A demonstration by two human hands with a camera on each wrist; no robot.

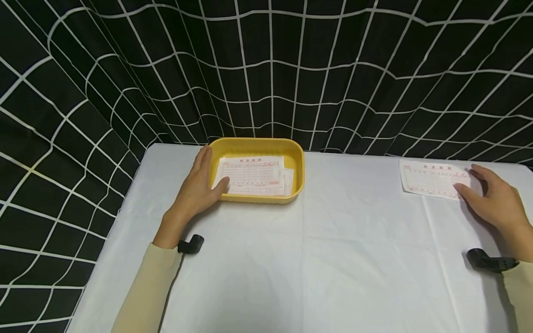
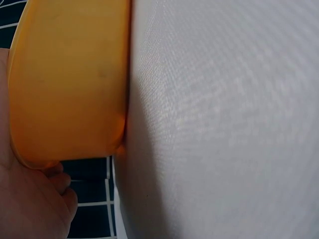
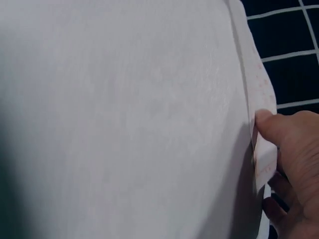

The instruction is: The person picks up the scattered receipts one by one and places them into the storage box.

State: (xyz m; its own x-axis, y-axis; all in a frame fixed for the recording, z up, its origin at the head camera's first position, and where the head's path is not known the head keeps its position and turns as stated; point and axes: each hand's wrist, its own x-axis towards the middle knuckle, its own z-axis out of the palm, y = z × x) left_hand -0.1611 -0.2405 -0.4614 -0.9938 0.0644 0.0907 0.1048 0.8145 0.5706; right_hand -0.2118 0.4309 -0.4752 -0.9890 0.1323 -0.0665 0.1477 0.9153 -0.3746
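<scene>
My left hand (image 1: 199,182) grips the left end of a yellow plastic basket (image 1: 266,199), the thumb over the front rim and the fingers along the outer left side. In the left wrist view the basket's wall (image 2: 70,84) stands on the cloth beside the palm. Several white paper forms with red print (image 1: 251,172) lie loosely stacked inside. Far to the right, my right hand (image 1: 497,199) pinches the right end of another red-printed paper form (image 1: 430,178). In the right wrist view the thumb presses on this paper form (image 3: 260,82), whose near end bends up.
A white cloth (image 1: 333,259) covers the table, with a wide stretch of it between the basket and the right-hand form. Black fabric with a white grid (image 1: 287,69) hangs behind the table's back edge and along the left side. A black strap device (image 1: 191,244) sits on each wrist.
</scene>
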